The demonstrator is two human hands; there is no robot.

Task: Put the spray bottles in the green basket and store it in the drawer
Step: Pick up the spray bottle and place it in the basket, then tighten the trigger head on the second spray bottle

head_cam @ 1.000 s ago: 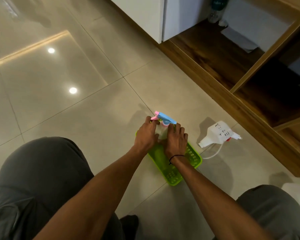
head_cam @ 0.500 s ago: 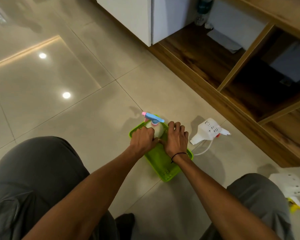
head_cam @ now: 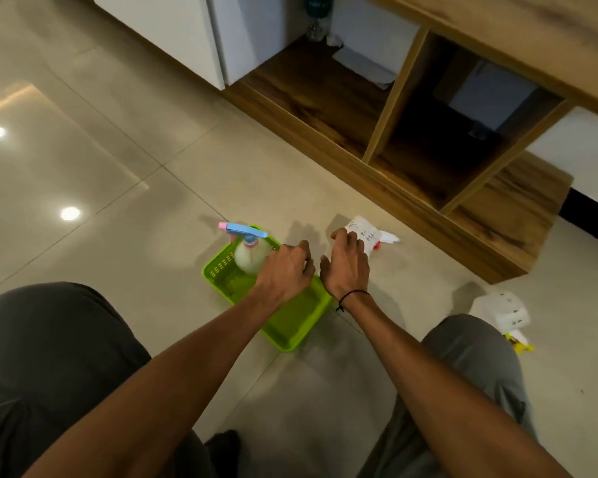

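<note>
Head view: since half a second ago I see both hands off the blue-topped bottle [head_cam: 251,253], which now stands upright by itself in the far end of the green basket [head_cam: 290,326]. The left hand [head_cam: 285,270] hovers over the basket just right of that bottle, fingers loosely curled and holding nothing. The right hand [head_cam: 347,262] has moved right, out past the basket rim, and its fingers reach the white bottle [head_cam: 366,232] lying on its side on the floor [head_cam: 135,236]; I cannot tell whether they grip it or only touch it. A black band [head_cam: 353,296] sits on that wrist. A second white bottle [head_cam: 501,310] with a yellow trigger lies further right, by my right knee [head_cam: 463,343], well apart from the basket. Beyond the bottles stands the open wooden cabinet [head_cam: 411,174], with a white door [head_cam: 221,36] at its left end.
</note>
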